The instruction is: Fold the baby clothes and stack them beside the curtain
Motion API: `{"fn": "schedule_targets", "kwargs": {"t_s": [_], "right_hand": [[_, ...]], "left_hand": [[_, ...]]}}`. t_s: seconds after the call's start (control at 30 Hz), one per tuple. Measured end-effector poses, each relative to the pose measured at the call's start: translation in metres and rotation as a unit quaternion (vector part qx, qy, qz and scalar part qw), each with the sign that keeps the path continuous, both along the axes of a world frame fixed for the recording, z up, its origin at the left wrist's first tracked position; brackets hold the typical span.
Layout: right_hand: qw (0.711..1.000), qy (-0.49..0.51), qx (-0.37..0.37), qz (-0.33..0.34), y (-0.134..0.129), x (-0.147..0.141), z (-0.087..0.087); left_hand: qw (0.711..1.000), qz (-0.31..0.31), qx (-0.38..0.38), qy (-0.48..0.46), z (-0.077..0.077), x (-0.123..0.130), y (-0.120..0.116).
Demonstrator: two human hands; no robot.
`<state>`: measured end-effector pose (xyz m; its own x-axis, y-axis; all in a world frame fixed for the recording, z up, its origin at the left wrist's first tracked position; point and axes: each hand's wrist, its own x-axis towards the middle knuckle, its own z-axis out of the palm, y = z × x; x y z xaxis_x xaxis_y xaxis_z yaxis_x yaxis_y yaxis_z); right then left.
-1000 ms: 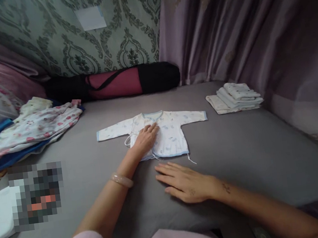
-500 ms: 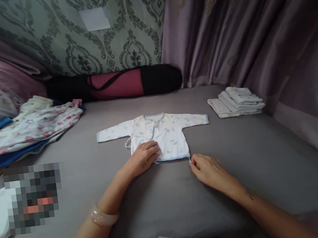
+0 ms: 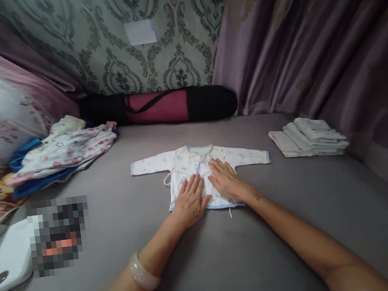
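Observation:
A small white baby shirt [image 3: 183, 158] with blue trim and a faint print lies spread on the grey sheet, its sleeves stretched out to both sides. My left hand [image 3: 191, 201] rests flat on its lower left front, fingers open. Flat on the right side of the chest lies my right hand [image 3: 225, 179], its fingers also extended. A white tie string [image 3: 230, 213] sticks out below the blue hem, and another tie loops out at the left side seam. Both palms hide part of the shirt front.
Folded clothes [image 3: 316, 137] are stacked at the right. A loose heap of clothes [image 3: 63, 149] lies at the left, near a white device [image 3: 13, 257] and a blurred-out patch. A long black and red bag [image 3: 161, 107] lies along the wall, with curtains [image 3: 272, 36] to the right.
My right hand has let go of the tie string at the hem and moved up onto the shirt's chest. My left hand's fingers have spread flat. The view has shifted left.

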<state>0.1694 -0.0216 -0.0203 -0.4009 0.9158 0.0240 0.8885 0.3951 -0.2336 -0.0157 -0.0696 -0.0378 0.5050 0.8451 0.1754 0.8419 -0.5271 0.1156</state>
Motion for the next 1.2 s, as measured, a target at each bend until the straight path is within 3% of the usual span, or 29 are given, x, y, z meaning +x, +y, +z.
{"fn": "schedule_targets", "kwargs": {"t_s": [0.13,0.27,0.43,0.63,0.77,0.87,0.97,1.07,1.2], "right_hand": [[1.000,-0.030,0.001,0.001,-0.003,-0.006,-0.011],[0.999,-0.034,-0.017,0.001,-0.002,-0.004,-0.004],[1.000,-0.008,-0.006,0.003,0.023,-0.019,0.004],[0.999,-0.020,0.004,0.036,0.041,-0.041,-0.012],[0.999,-0.028,-0.007,0.040,0.047,-0.042,0.000],[1.000,-0.011,0.009,0.011,0.068,-0.049,0.019],[0.998,0.020,0.015,-0.061,0.100,-0.062,0.028],[0.993,0.038,-0.018,-0.113,0.130,-0.077,0.022],[0.991,0.044,-0.031,-0.126,0.152,-0.091,0.007]], "left_hand": [[1.000,0.019,-0.014,0.017,-0.005,-0.001,-0.001],[0.999,0.026,-0.024,0.010,0.004,0.001,-0.002],[0.999,0.036,-0.004,-0.017,0.010,0.001,-0.007],[0.999,0.024,-0.011,-0.019,0.004,-0.003,-0.012],[0.999,0.023,-0.015,-0.022,0.004,-0.004,-0.012],[0.999,0.025,-0.017,-0.030,0.007,-0.003,-0.012],[0.998,0.024,-0.042,-0.029,0.012,-0.004,-0.011],[0.997,0.022,-0.064,-0.027,0.016,-0.005,-0.012],[0.997,0.016,-0.059,-0.037,0.014,-0.007,-0.013]]}}
